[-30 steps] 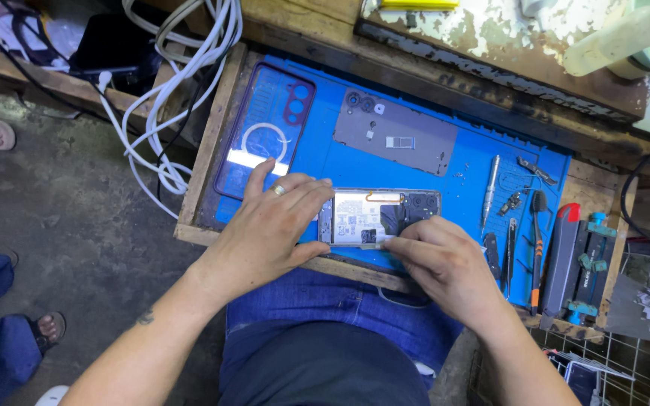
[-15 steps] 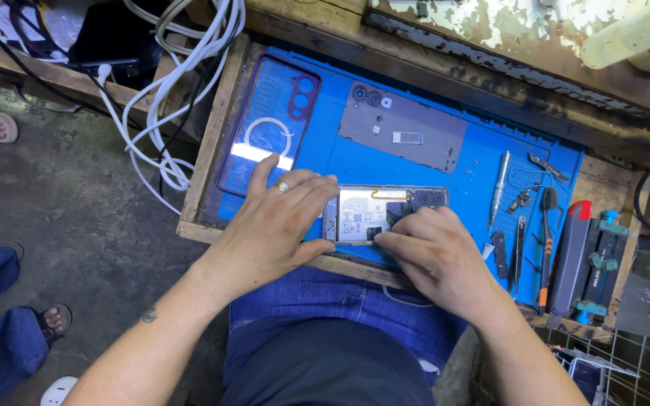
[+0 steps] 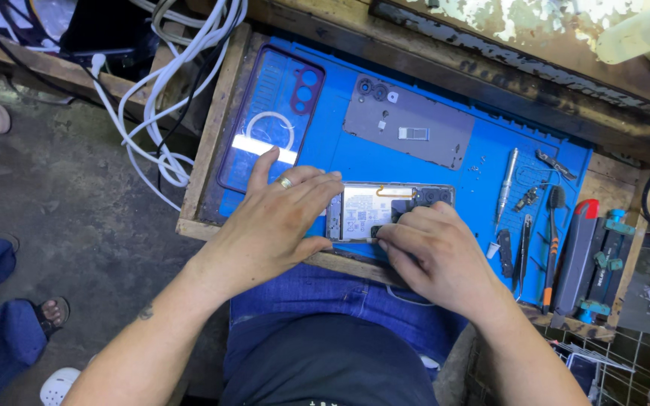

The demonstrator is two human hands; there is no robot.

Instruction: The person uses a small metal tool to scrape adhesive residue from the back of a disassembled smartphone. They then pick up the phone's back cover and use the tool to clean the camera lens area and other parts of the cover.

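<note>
Barely shifted, both hands stay on the opened phone (image 3: 385,210) at the blue mat's (image 3: 483,177) near edge. Left hand (image 3: 280,218) lies spread, steadying its end; right hand (image 3: 434,252) pinches at its lower edge. Light, stiff and fragile inside, it is best held by the frame edges.

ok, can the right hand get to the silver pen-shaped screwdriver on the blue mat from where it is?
Probably yes: the right hand rests on the opened phone, and the silver pen-shaped screwdriver lies just beside it on the blue mat, uncovered.
</note>
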